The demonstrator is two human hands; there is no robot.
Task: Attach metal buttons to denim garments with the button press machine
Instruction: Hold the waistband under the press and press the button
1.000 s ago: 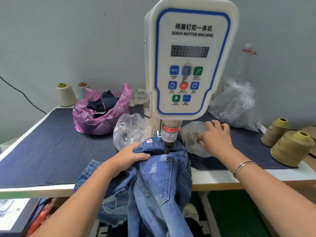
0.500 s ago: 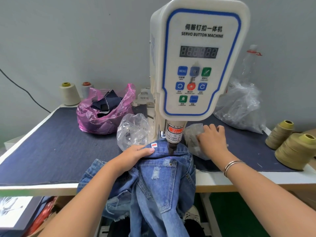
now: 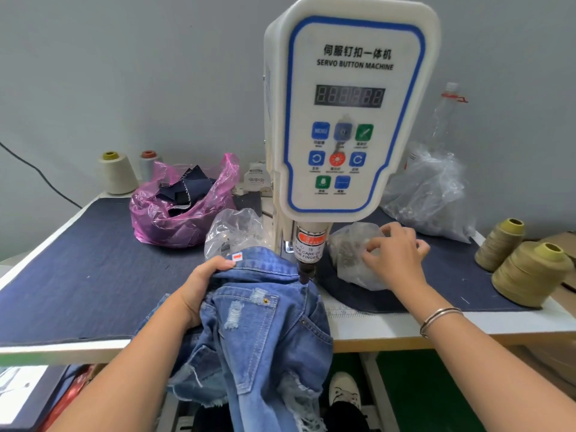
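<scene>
A white servo button machine (image 3: 349, 113) stands at the table's middle, its press head (image 3: 307, 254) pointing down onto the waistband of blue ripped denim shorts (image 3: 265, 325). My left hand (image 3: 199, 285) grips the bunched waistband just left of the press head. My right hand (image 3: 396, 260) reaches into a small clear plastic bag of metal buttons (image 3: 352, 254) right of the press, fingers curled at its opening. Whether a button sits between the fingertips is hidden.
A pink bag of dark fabric scraps (image 3: 180, 210) and a clear bag (image 3: 233, 232) lie left of the machine. A larger clear bag (image 3: 430, 194) and a bottle (image 3: 445, 116) sit back right. Olive thread cones (image 3: 530, 272) stand at the right edge, pale cones (image 3: 117, 173) at back left.
My right hand has shifted slightly right and its fingers have spread over the button bag. My left hand keeps its hold on the waistband. The view has tilted down a little.
</scene>
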